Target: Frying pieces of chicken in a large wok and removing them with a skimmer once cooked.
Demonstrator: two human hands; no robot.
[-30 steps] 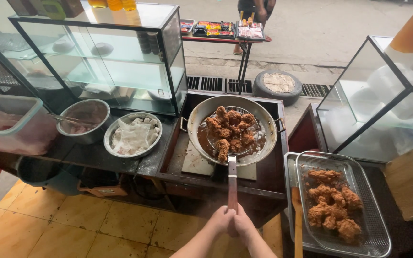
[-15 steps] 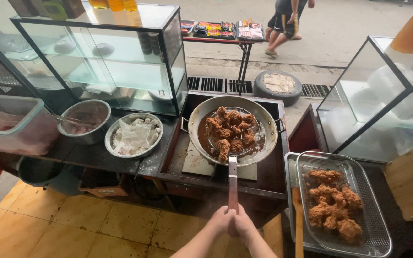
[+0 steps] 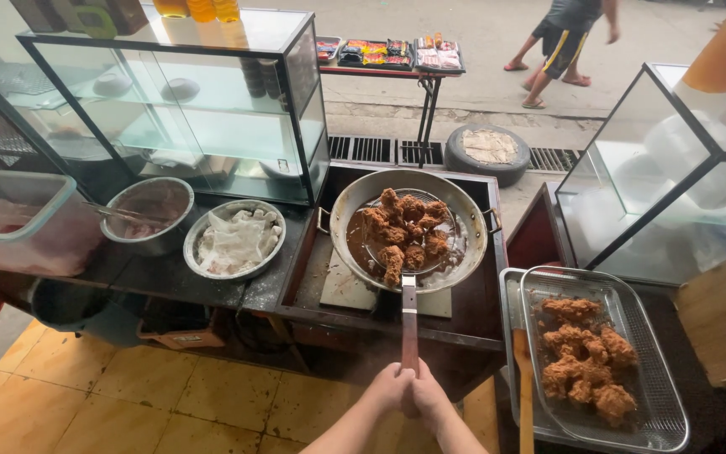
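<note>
Left hand (image 3: pixel 390 388) and right hand (image 3: pixel 428 393) both in a closed grip round the skimmer handle (image 3: pixel 409 324), its basket of browned chicken pieces (image 3: pixel 403 234) over the wok (image 3: pixel 409 229), looks fried, undrained; one batch sits in wire tray (image 3: pixel 632 420).

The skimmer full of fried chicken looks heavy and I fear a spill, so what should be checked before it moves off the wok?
1. Grip: left hand and right hand both wrap the end of the skimmer handle. Ok.
2. Load: the fried chicken is heaped high in the skimmer. Not ok, a piece could roll off.
3. Draining: the skimmer sits over the wok, but whether oil drips cannot be seen. Cannot tell.
4. Landing spot: the wire basket to the right already holds fried pieces, with free room at its far end. Ok.
5. Path: a wooden utensil lies beside the basket. Probably ok.
</note>
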